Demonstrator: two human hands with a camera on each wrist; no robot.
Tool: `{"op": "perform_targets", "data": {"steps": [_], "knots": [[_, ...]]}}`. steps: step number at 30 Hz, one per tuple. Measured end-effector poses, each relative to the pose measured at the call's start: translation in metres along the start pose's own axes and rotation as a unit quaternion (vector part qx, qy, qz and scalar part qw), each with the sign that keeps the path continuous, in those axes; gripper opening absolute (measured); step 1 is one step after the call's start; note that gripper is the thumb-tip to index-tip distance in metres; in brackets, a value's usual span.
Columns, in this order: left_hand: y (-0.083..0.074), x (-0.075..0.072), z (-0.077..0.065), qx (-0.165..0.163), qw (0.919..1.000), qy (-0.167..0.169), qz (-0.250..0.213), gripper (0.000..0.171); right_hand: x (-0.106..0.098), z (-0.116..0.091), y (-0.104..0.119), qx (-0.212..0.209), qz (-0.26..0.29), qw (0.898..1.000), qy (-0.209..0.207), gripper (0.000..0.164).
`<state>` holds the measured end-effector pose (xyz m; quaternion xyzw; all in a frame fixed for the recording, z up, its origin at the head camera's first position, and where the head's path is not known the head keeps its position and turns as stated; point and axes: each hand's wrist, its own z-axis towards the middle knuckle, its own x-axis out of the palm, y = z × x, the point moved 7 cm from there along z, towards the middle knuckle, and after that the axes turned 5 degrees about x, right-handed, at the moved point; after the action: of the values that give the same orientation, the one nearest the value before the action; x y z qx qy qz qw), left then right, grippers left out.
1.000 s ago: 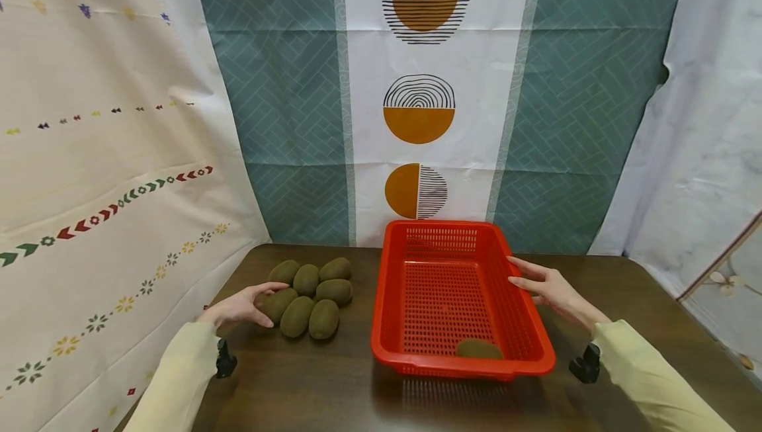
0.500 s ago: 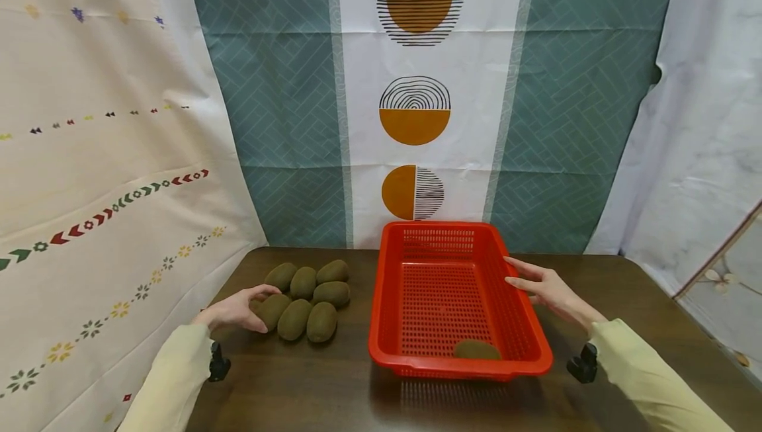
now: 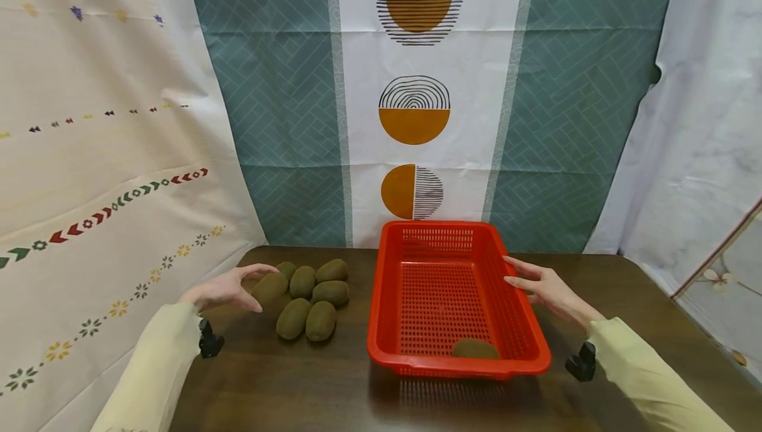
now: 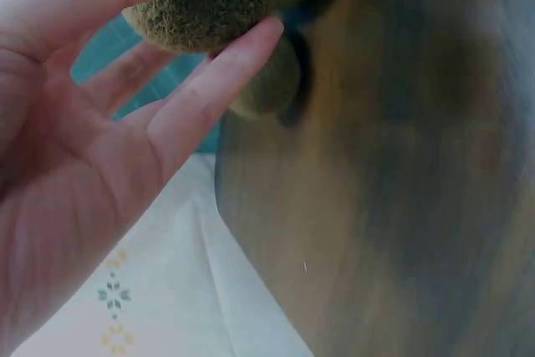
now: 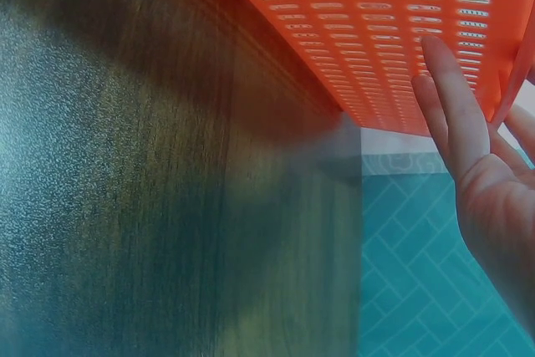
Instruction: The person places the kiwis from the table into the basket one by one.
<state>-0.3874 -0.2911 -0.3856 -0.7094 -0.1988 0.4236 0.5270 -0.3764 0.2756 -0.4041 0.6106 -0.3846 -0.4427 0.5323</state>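
My left hand (image 3: 223, 288) grips a fuzzy brown kiwi (image 3: 270, 290) between thumb and fingers at the left of the table. In the left wrist view this held kiwi (image 4: 213, 10) sits at the fingertips, with another kiwi (image 4: 269, 85) behind it. Beside the hand, several more kiwis (image 3: 302, 282) lie in a close group. My right hand (image 3: 550, 292) holds the right rim of a red perforated plastic basket (image 3: 376, 313). In the right wrist view, fingers (image 5: 456, 98) lie along the basket's outer wall (image 5: 334, 14). One kiwi (image 3: 476, 349) lies inside, at the near end.
The dark wooden table (image 3: 286, 386) reaches back to a teal and white patterned curtain (image 3: 286, 121). A cream embroidered cloth (image 3: 119, 240) hangs along the left side and a white marbled cloth (image 3: 702, 154) along the right.
The left hand has drawn one kiwi from the front left of the group and lifted it up and leftward. The right hand stays at the basket's rim.
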Motion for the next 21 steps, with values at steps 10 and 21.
{"op": "perform_targets", "data": {"steps": [10, 21], "knots": [[-0.038, 0.019, 0.042, 0.064, 0.9970, 0.027, 0.034, 0.073, 0.000, 0.001, 0.001, -0.007, -0.011, 1.000, 0.004, 0.058], [-0.111, 0.059, 0.099, 0.111, 0.9878, 0.069, 0.086, 0.075, -0.001, 0.000, -0.001, 0.002, -0.011, 1.000, -0.007, 0.060]]}}
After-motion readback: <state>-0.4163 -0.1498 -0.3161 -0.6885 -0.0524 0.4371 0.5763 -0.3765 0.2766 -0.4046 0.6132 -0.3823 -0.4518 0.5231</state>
